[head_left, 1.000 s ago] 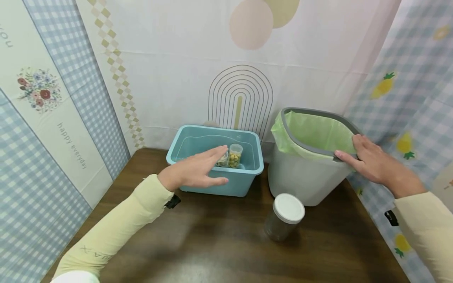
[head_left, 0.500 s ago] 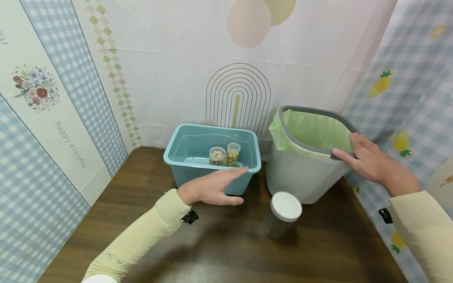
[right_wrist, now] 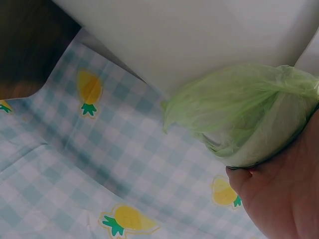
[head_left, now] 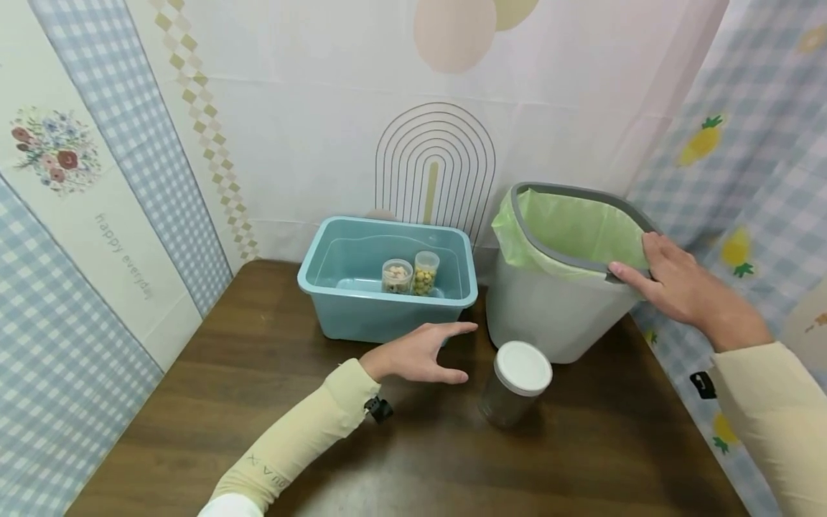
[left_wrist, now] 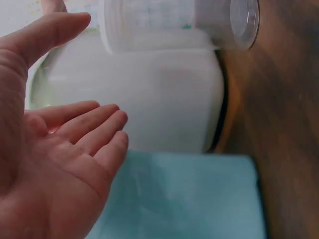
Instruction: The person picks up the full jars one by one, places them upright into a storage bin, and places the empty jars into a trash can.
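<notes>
My left hand (head_left: 418,353) hovers over the table in front of the blue bin, thumb and fingers spread, with nothing in it. Just right of its fingertips stands a clear jar with a white lid (head_left: 524,368); the left wrist view shows the same jar (left_wrist: 159,27) above the hand, apart from it. My right hand (head_left: 685,287) grips the grey rim at the right front corner of a light grey trash can (head_left: 549,323). A green liner bag (head_left: 581,226) lines the can and, in the right wrist view, bunches beside that hand (right_wrist: 284,194).
A blue plastic bin (head_left: 388,312) stands at the back, left of the trash can. Inside are two small clear containers, one with pale pieces (head_left: 397,276) and one with yellow-green pieces (head_left: 424,273). Patterned cloth (head_left: 310,143) hangs behind and on both sides of the brown table (head_left: 213,402).
My left hand has moved from above the blue bin down and right, toward the lidded jar. The right hand stays on the trash can's rim. The view has shifted slightly.
</notes>
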Available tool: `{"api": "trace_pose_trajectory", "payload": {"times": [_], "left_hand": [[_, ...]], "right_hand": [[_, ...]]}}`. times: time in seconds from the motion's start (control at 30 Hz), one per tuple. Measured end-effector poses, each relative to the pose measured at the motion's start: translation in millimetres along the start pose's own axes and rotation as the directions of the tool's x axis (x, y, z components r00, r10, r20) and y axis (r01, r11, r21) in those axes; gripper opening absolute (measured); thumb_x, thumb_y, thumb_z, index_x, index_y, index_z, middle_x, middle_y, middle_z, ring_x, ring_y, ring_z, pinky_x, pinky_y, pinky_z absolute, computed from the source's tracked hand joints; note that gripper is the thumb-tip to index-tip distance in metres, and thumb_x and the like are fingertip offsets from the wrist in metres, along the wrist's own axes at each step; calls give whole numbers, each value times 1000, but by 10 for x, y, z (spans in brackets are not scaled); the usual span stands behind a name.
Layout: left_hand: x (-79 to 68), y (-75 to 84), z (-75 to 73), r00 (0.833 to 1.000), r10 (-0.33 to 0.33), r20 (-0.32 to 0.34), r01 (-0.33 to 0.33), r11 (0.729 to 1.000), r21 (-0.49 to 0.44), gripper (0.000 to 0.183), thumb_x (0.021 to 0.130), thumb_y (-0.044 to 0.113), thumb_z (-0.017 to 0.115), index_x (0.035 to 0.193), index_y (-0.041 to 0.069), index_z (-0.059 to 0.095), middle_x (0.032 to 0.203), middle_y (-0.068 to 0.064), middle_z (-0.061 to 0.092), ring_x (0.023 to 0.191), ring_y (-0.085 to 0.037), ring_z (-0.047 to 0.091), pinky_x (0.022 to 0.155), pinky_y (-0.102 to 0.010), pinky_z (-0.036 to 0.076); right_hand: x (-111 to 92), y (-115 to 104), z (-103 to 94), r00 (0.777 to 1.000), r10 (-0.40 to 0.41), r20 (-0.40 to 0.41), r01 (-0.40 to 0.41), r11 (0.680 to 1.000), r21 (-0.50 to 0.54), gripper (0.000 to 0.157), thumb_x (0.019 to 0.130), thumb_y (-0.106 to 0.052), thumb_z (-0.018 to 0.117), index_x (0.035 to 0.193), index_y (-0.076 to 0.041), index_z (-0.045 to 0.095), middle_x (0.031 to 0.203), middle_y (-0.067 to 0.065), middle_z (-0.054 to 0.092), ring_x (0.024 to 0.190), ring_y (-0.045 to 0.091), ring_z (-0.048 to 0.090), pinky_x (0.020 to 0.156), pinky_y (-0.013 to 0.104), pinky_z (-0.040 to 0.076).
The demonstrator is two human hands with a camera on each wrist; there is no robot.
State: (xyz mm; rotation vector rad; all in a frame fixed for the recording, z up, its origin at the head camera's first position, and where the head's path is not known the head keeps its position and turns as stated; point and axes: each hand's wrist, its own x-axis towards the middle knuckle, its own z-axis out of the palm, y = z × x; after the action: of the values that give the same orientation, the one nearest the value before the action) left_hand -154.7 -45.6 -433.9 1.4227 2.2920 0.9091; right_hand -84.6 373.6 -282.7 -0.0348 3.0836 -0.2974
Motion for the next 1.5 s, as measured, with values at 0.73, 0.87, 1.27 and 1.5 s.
{"api": "trace_pose_trajectory", "payload": {"times": [0.73, 0.87, 1.27, 1.5], "left_hand": [[620, -53, 656, 999, 13, -36, -19, 983, -182, 101, 79, 42, 94, 161, 16, 41, 154, -1, 57, 141, -9, 54, 119, -32, 46], [655, -33, 699, 998, 5, -61, -18, 977, -213, 95, 78, 39, 95, 156, 15, 47, 146, -1, 63, 133, -6, 59, 115, -26, 48], [659, 8, 550, 998, -7, -63, -10, 962, -274, 86, 77, 35, 96, 149, 14, 53, 140, 0, 65, 129, -7, 61, 114, -31, 51], [567, 119, 356, 1000, -1, -18, -5, 952, -306, 86, 80, 31, 94, 152, 14, 51, 144, -1, 63, 134, -7, 60, 119, -38, 48]], "right_hand": [[-19, 17, 3, 999, -4, -32, 4, 1000, -3, 95, 112, -57, 35, 165, 6, -12, 170, 40, -8, 156, 63, 1, 121, 78, 12], [-13, 14, 3, 1000, 3, -21, -3, 1000, 6, 95, 112, -58, 34, 164, 6, -13, 170, 39, -12, 157, 61, -4, 123, 77, 8], [6, -5, -15, 999, -14, -37, 14, 1000, 14, 94, 112, -56, 35, 164, 7, -11, 171, 39, -9, 158, 60, -3, 124, 76, 8], [-3, 1, -25, 1000, 7, -17, -7, 1000, 8, 96, 111, -59, 34, 164, 8, -12, 170, 39, -11, 158, 60, -4, 124, 76, 8]]}}
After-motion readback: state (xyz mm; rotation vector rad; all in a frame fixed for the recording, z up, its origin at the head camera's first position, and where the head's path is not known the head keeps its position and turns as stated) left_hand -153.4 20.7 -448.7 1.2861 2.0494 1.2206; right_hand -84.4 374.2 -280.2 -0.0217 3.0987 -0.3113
